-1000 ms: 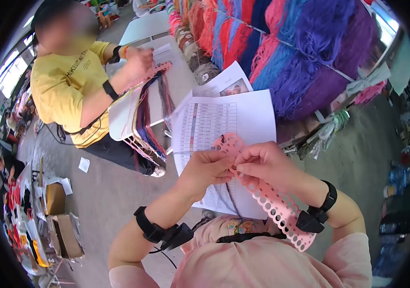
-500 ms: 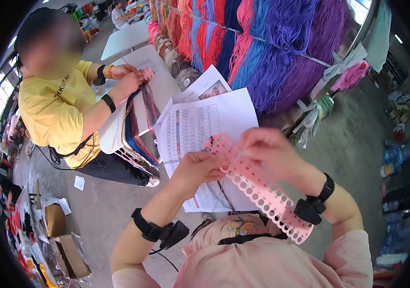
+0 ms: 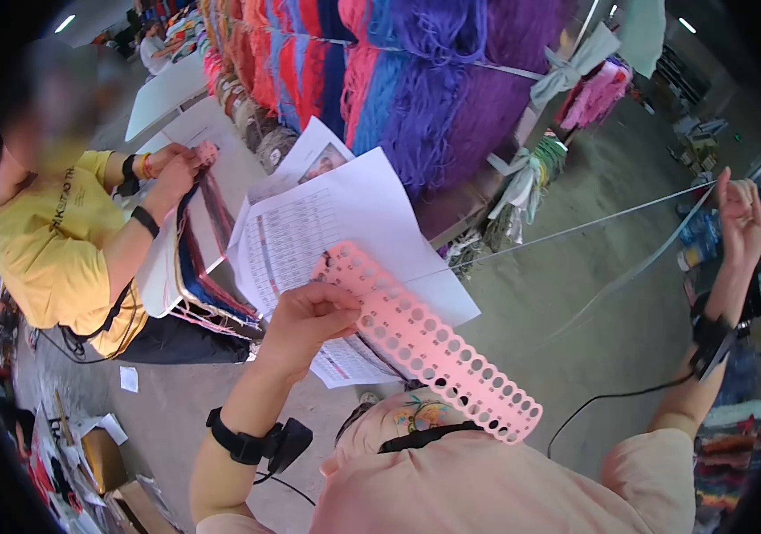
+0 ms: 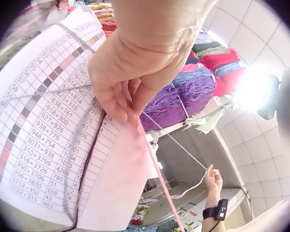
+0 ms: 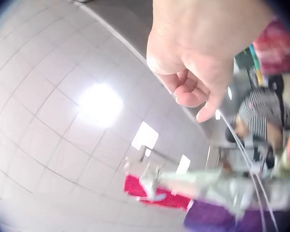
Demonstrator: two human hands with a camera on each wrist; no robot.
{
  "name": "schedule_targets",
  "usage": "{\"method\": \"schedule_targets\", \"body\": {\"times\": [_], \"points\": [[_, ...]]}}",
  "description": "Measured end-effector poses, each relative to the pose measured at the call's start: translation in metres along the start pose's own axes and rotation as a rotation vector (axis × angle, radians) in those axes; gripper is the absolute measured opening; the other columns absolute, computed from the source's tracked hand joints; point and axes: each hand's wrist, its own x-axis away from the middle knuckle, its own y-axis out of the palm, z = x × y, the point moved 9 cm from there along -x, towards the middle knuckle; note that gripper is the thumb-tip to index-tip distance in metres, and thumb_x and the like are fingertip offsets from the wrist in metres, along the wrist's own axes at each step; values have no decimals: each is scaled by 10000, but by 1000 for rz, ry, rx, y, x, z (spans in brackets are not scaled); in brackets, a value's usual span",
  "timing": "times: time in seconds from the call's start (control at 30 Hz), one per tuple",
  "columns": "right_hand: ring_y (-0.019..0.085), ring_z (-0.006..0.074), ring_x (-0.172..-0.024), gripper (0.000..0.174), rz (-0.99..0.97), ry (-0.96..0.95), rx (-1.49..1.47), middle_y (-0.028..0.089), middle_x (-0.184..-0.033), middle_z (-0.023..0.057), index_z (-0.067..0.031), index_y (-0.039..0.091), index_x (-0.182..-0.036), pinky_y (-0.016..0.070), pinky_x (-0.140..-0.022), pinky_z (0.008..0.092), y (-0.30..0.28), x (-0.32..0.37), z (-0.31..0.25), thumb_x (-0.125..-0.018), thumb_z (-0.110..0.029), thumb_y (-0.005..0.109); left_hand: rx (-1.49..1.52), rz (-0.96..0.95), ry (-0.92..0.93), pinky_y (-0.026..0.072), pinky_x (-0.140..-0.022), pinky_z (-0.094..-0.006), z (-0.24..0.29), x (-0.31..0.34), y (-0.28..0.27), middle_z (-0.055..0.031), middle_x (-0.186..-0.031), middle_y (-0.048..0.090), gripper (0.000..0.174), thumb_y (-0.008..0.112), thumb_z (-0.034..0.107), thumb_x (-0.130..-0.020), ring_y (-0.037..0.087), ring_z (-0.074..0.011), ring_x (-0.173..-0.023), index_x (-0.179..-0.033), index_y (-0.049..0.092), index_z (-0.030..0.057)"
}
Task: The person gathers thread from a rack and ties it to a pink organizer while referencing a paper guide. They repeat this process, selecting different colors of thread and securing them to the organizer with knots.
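My left hand (image 3: 307,327) pinches the pink card (image 3: 429,343) over printed sheets (image 3: 387,198); my right hand (image 3: 741,221), fingers curled, holds thread (image 3: 576,228) out taut. Overpulling could rip the card; slack length might tangle.

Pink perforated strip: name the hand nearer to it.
Left. The left hand grips the pink perforated strip near one end; the right hand is well away to the right.

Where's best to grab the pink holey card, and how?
Probably pinch the pink card at its lower end, from the right. That end has no hand on it; the left hand pinches near the upper one. It's thin and flat: thumb on one face, fingers on the other.
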Motion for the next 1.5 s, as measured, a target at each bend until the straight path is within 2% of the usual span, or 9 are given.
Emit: {"method": "schedule_targets", "body": {"times": [0.1,0.2,0.3,0.4,0.47,0.6,0.77,1.0,1.5], "points": [[449,152,-608,38,113,-261,377,449,-693,36,-19,454,-791,408,-846,335,-51,3,-115,-825,-33,463,-22,8,22,494,-584,-219,0,0,1,-48,-711,583,114,619,-18,-719,579,-109,-639,-768,520,13],[517,163,-702,87,113,-462,694,533,-785,66,-12,527,-866,437,-782,312,-24,12,-139,-819,-76,492,-22,25,83,481,-543,-195,5,1,4,-24,-719,558,230,623,-27,-711,592,-111,-669,-770,426,75],[554,162,-817,154,139,-323,950,592,-878,104,8,579,-917,450,-720,298,71,45,65,-817,-80,502,-108,63,66,468,-540,-214,6,1,6,-54,-722,545,264,616,-24,-710,574,-118,-633,-827,389,42],[579,124,-773,177,-475,309,1075,592,-848,59,-6,582,-921,469,-648,230,148,84,272,-749,33,562,-139,91,129,472,-532,-231,7,0,7,-66,-720,525,289,626,-37,-694,597,-141,-663,-801,364,25],[585,128,-768,116,-684,486,927,600,-851,73,25,573,-885,457,-657,243,166,107,356,-781,-18,546,-161,125,171,476,-531,-238,10,1,7,-70,-723,523,294,632,-38,-692,605,-149,-667,-794,362,20],[595,153,-756,66,-863,379,1020,587,-799,112,31,516,-810,450,-635,261,181,124,424,-756,-7,519,-76,224,221,481,-526,-240,5,5,2,-81,-733,540,297,646,-25,-694,613,-152,-656,-790,367,11],[584,142,-636,120,-951,350,1157,596,-731,72,-16,529,-850,448,-568,249,175,129,432,-740,-33,574,43,356,129,431,-474,-188,-15,13,-6,-102,-759,624,260,661,28,-720,606,-120,-619,-869,448,13],[522,332,-743,35,-1069,158,1195,510,-840,146,-9,478,-805,421,-638,387,193,125,439,-774,-24,475,303,263,54,507,-596,-227,-23,14,-2,-103,-811,616,228,540,76,-832,616,-138,-715,-1025,480,-29],[564,297,-726,73,-1124,116,1293,516,-897,125,-2,460,-829,466,-614,355,203,135,438,-766,-21,492,346,28,142,519,-673,-258,-22,2,3,-91,-889,603,210,420,74,-898,617,-151,-775,-1094,460,9]]}}
